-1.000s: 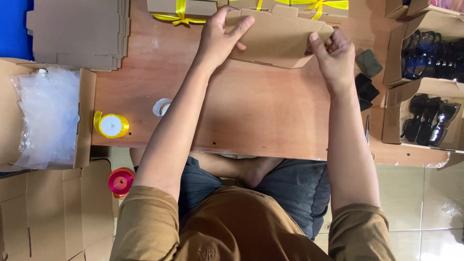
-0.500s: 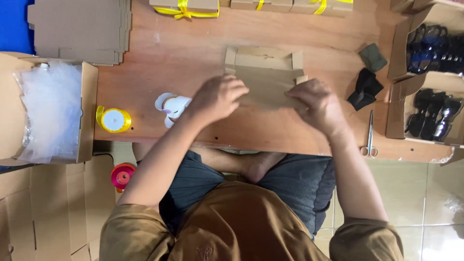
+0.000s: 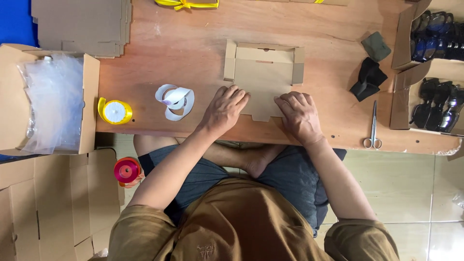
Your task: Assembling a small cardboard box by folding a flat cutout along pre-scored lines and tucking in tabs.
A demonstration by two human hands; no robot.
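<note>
Since half a second ago both hands have slid to the near edge; we see our left hand and right hand pressing flat, fingers spread, gripping nothing, on the unfolded cardboard box blank. It lies mid wooden table, a white tape loop to its left and scissors well apart at right.

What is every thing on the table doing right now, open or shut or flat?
cardboard box blank: flat, side flaps raised.
left hand: pressing it.
right hand: pressing it.
scissors: shut, lying flat.
white ribbon: partly unrolled.
yellow ribbon roll: wound.
box of plastic bags: open.
</note>
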